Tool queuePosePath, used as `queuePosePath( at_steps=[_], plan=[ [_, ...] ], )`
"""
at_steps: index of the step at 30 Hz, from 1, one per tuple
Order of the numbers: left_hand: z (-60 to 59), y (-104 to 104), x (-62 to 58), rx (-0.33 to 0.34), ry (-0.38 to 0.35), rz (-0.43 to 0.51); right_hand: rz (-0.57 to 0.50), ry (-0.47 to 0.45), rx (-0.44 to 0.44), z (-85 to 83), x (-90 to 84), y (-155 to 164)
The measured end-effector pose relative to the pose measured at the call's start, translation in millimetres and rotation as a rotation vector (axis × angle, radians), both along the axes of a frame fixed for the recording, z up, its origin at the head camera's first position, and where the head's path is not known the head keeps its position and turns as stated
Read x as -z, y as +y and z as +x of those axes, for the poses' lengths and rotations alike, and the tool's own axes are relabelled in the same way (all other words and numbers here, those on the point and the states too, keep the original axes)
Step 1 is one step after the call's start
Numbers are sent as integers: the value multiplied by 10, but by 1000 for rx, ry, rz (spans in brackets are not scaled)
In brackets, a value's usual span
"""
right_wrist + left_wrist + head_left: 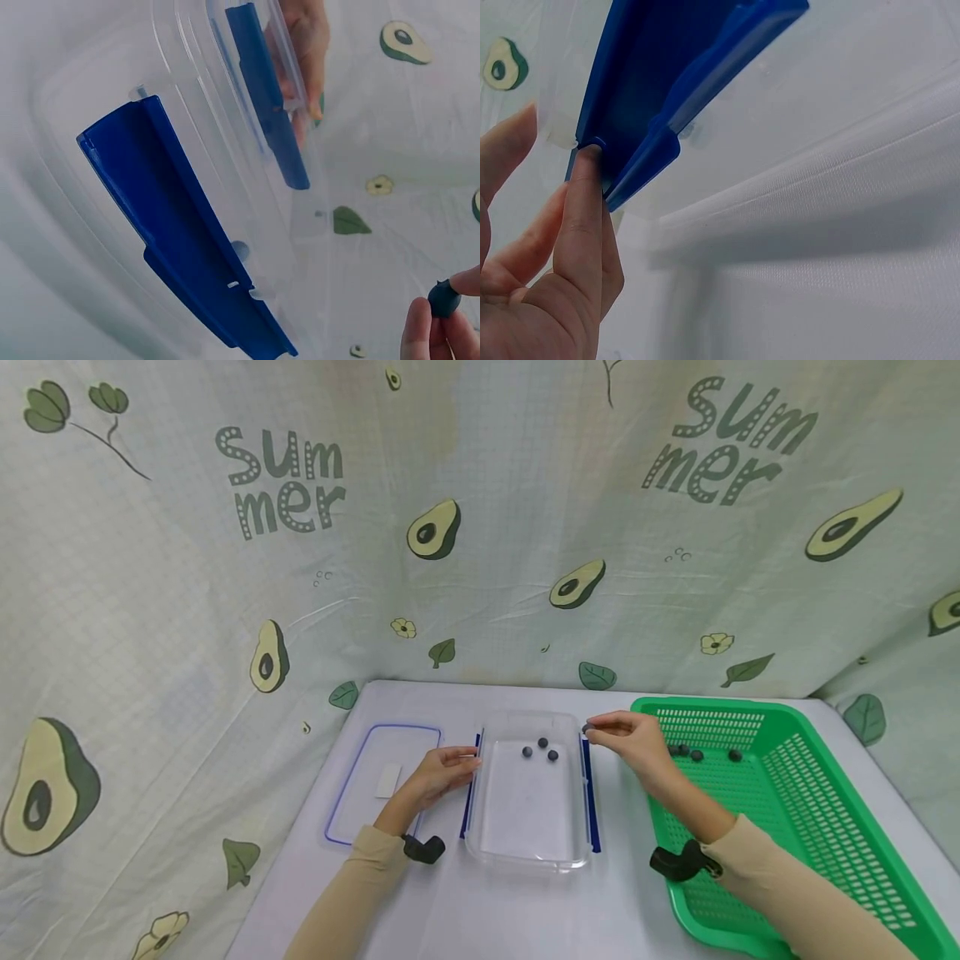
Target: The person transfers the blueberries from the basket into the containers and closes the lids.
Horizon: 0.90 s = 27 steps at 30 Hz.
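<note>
My right hand (630, 743) pinches a dark blueberry (444, 298) between thumb and fingers, just beyond the right rim of a clear plastic container (529, 818). Inside the container, towards its far end, lie three blueberries (552, 756). My left hand (438, 777) is at the container's left side, its fairly straight fingers touching the blue side latch (637, 97). The thumb stands apart from the latch in the left wrist view. Another blue latch (172, 217) hangs folded out along the container's right side.
A green perforated basket (817, 843) stands on the right, partly under my right forearm, with several blueberries (735, 755) near its far end. To the left, a clear lid with a blue seal (348, 785) lies flat on the white table (300, 893). A patterned curtain (495, 635) hangs behind.
</note>
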<state>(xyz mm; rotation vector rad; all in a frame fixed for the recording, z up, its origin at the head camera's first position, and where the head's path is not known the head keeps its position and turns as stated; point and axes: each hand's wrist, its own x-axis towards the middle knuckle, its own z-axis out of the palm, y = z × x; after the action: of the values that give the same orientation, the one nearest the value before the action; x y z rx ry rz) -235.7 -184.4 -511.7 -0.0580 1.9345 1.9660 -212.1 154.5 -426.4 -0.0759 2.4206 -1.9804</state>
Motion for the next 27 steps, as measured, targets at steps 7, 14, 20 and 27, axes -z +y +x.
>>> queuePosePath(
  at_steps=[7,14,20,27],
  plan=[
    [4,3,-3,5,2,2,6,2,-30,-3,52,-101],
    [-2,3,-6,5,-4,13,21,14,-56,-8,94,-163],
    [-11,-3,10,9,-3,11,56,-28,-60,-24,143,-203],
    [-9,-2,9,10,-10,11,57,-53,-74,-37,192,-255]
  ],
)
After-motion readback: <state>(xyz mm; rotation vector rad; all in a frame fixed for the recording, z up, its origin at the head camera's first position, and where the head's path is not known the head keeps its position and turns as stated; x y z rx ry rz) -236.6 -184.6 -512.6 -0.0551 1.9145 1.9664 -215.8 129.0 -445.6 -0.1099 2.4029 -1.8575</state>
